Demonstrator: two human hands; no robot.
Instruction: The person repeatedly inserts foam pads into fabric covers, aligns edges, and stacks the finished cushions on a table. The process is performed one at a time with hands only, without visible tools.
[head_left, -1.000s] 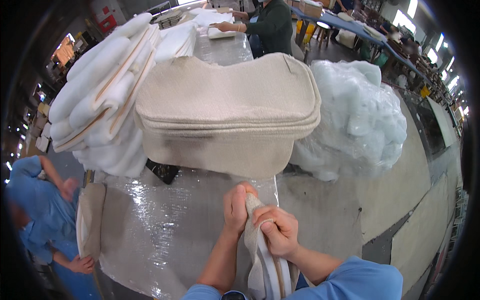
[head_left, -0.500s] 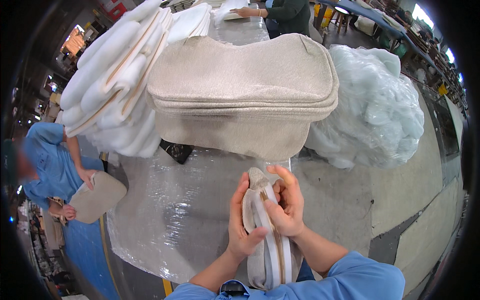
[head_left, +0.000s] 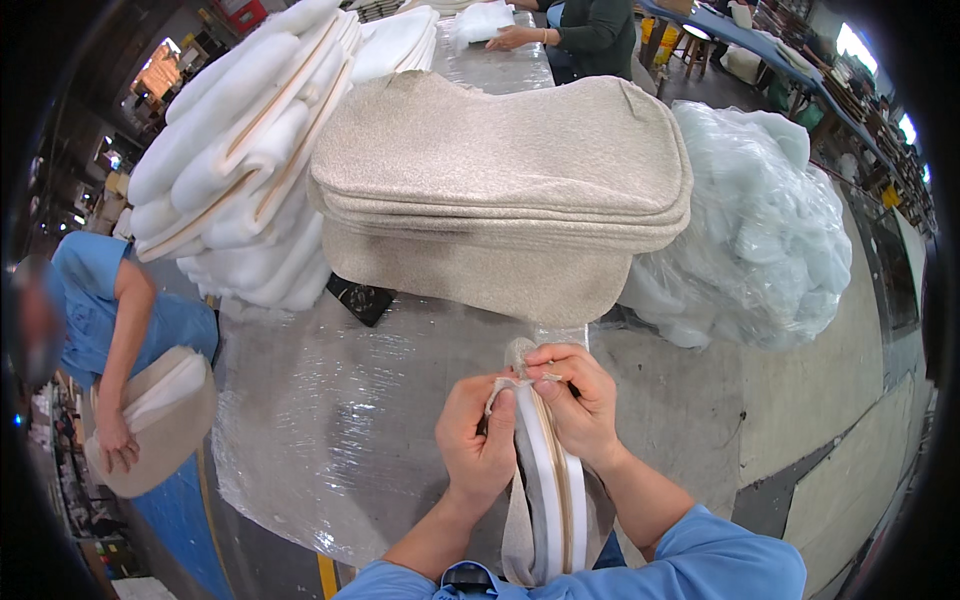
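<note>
Upright in front of me stands a cushion, its white padding (head_left: pixel 546 480) with a brown middle layer showing along the open edge. A beige fabric cover (head_left: pixel 517 530) wraps its sides. My left hand (head_left: pixel 476 438) is closed on the cover's edge near the top end. Opposite it, my right hand (head_left: pixel 582 405) pinches the same cover's edge between thumb and fingers. Both hands nearly meet over the padding. The cover's rounded tip (head_left: pixel 519 351) pokes up beyond my fingers. The far side of the cushion is hidden.
A stack of beige fabric covers (head_left: pixel 490 145) lies ahead on the plastic-wrapped table (head_left: pixel 300 420). Folded white padding (head_left: pixel 240 160) rises at left, a clear bag of white filling (head_left: pixel 750 225) at right. A co-worker at left handles another beige cover (head_left: pixel 180 430); another person works at the far end.
My hands have gone from flanking the cushion's sides to gripping the cover's edges near its top. The left co-worker's cover has turned, showing white padding on it.
</note>
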